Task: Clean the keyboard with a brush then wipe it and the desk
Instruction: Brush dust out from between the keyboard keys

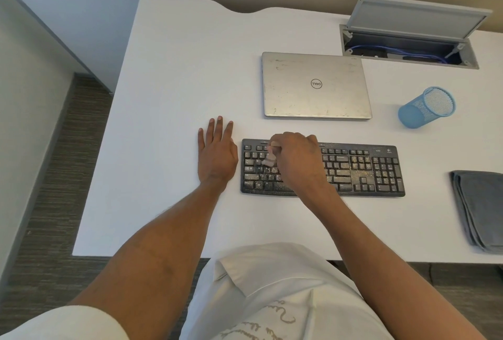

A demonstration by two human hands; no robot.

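Observation:
A black keyboard (362, 171) speckled with pale dust lies on the white desk (177, 81). My right hand (295, 156) hovers over its left half and grips a small brush (269, 158), whose blurred bristles touch the keys. My left hand (216, 150) rests flat on the desk just left of the keyboard, fingers straight. A folded grey cloth (479, 209) lies at the right edge of the desk.
A closed silver laptop (315, 85) sits behind the keyboard. A blue mesh pen cup (426, 107) lies tipped on its side to the right. An open cable hatch (408, 46) with blue wires is at the back right. The desk's front edge runs near my body.

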